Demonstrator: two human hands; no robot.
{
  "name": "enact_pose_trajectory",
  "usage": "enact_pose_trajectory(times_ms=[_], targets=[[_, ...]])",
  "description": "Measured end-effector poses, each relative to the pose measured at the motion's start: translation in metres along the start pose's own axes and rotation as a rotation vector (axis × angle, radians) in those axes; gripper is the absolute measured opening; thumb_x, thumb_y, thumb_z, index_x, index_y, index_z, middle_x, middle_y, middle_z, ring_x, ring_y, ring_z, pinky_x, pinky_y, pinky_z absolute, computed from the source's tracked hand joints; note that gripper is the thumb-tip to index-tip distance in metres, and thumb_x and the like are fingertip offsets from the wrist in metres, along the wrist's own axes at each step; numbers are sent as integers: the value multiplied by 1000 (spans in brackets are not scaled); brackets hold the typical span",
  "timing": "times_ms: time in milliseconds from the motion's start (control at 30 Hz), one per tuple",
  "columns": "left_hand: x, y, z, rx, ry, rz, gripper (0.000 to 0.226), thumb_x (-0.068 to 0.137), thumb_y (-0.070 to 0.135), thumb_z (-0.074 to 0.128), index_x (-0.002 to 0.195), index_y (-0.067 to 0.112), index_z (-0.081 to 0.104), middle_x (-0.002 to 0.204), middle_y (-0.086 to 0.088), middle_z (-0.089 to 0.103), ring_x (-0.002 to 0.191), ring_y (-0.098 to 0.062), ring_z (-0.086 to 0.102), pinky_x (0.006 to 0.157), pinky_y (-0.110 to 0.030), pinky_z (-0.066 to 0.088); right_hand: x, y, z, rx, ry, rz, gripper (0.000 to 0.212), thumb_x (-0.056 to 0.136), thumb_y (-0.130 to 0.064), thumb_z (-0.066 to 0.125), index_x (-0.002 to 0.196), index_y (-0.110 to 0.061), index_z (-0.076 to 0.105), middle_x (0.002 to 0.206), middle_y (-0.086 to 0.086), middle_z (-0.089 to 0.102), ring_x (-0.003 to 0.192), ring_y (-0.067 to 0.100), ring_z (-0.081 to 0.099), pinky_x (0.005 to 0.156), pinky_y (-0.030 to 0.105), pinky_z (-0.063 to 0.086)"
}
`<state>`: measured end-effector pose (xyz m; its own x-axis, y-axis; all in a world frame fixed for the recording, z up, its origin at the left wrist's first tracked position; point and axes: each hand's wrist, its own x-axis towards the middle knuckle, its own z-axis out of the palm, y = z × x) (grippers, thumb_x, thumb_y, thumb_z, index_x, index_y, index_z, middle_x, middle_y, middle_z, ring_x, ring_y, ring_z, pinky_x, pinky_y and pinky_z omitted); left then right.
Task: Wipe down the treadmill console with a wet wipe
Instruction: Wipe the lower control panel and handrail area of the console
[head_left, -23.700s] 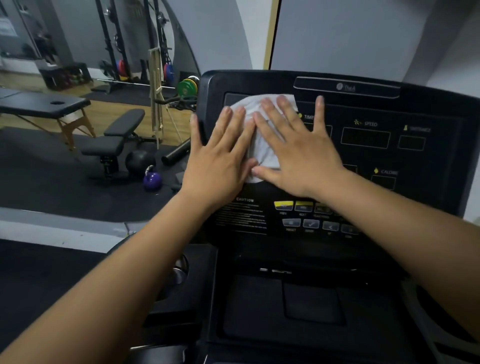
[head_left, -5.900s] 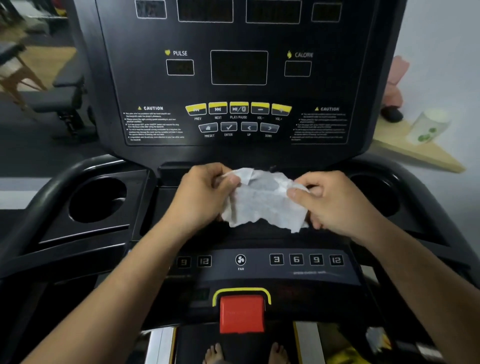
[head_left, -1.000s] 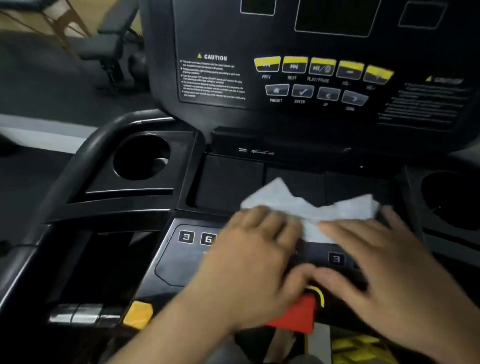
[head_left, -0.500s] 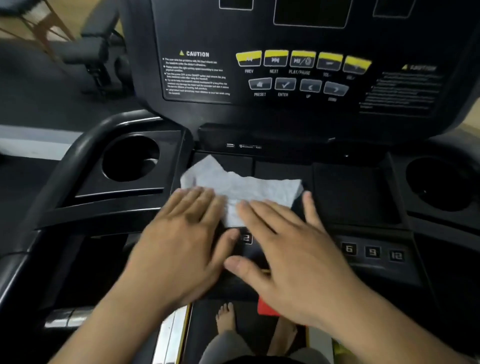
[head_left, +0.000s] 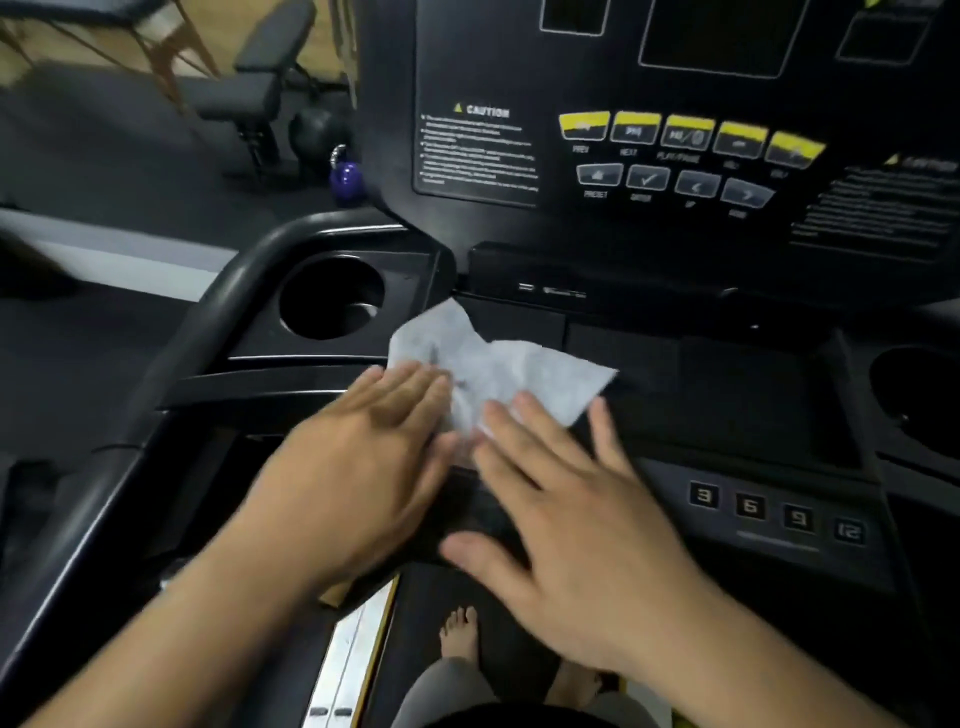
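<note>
Two flat, spread hands, left hand (head_left: 358, 478) and right hand (head_left: 587, 535), press a crumpled white wet wipe (head_left: 498, 371) onto the black treadmill console (head_left: 727, 395) tray, just right of a round empty cup holder (head_left: 332, 296). Bare tray extends rightward.

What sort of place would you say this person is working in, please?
Most likely a gym. The hands press a wipe onto a treadmill with numbered speed buttons, and on the dark floor behind stand a padded weight bench and a purple kettlebell.
</note>
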<state>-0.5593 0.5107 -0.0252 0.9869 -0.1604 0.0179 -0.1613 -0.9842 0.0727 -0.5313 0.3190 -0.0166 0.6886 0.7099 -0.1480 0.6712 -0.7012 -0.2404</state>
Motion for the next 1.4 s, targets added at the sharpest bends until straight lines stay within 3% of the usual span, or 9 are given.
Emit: enact_pose_trajectory(times_ms=[100, 267, 367, 533, 733, 967, 1100, 1267, 1400], targets=[[-36, -22, 1, 2, -34, -64, 58, 97, 42, 34, 131, 4, 62, 131, -12, 65, 121, -29, 62, 99, -33, 48, 28, -22, -2, -6, -33, -59, 80, 93, -71, 6, 157, -24, 7, 165, -6, -7, 149, 12, -18, 116, 57, -15], [-66, -15, -4, -190, 103, -85, 52, 100, 44, 31, 131, 16, 62, 143, -4, 56, 141, -22, 43, 107, -34, 44, -14, -23, 4, -118, 9, -102, 74, 96, -69, 19, 133, -20, 60, 149, -2, 48, 142, 16, 36, 109, 58, 15], [-37, -5, 6, -427, 78, -50, 60, 101, 48, 21, 147, 18, 43, 160, -4, 33, 149, -14, 23, 118, -24, 25, -4, -20, 1, -145, 75, -46, 66, 97, -64, 23, 130, -22, 61, 140, -6, 56, 133, 11, 48, 113, 61, 21], [23, -23, 22, -517, -8, -73, 51, 107, 33, 29, 154, 12, 32, 166, -3, 11, 153, -17, 0, 124, -34, 11, 48, -18, 3, -163, -5, 113, 80, 87, -58, -1, 155, -20, 19, 163, -5, 19, 150, 8, 10, 122, 51, 6], [-25, -10, 26, -404, -57, 12, 64, 102, 25, 42, 158, 24, 13, 167, -3, -10, 153, -21, -9, 120, -33, 21, 3, -30, 20, -206, 92, 40, 73, 100, -61, 13, 146, -13, 43, 156, 2, 36, 146, 18, 29, 114, 50, 18], [45, -29, 12, -409, -96, -39, 48, 107, 34, 31, 154, 24, 32, 167, -7, -2, 153, -18, -2, 120, -32, 17, 46, -15, -2, -156, -11, 142, 69, 98, -60, 13, 156, -23, 13, 163, -8, 16, 148, 2, 7, 122, 45, -6], [9, -22, 16, -309, -119, -28, 57, 105, 43, 29, 158, 25, 16, 167, -1, -8, 154, -18, -1, 118, -35, 27, 23, -11, -5, -117, -2, 172, 79, 89, -68, 3, 154, -28, 20, 160, -13, 23, 146, 0, 16, 122, 45, -5], [61, -26, 16, -181, -152, 13, 86, 84, 42, -17, 157, 6, 13, 166, -10, 8, 153, -26, -9, 123, -42, -3, 71, 0, -20, 25, -85, 224, 68, 97, -58, 14, 155, -23, 24, 164, -10, 10, 149, 2, 2, 121, 50, -7], [42, -20, 15, -94, -156, 40, 64, 101, 42, 9, 158, 13, 13, 167, -9, 5, 153, -26, -11, 124, -43, -1, 50, -5, -22, 20, -86, 193, 77, 90, -68, 9, 152, -26, 29, 162, -12, 19, 147, 1, 10, 121, 50, -5]])
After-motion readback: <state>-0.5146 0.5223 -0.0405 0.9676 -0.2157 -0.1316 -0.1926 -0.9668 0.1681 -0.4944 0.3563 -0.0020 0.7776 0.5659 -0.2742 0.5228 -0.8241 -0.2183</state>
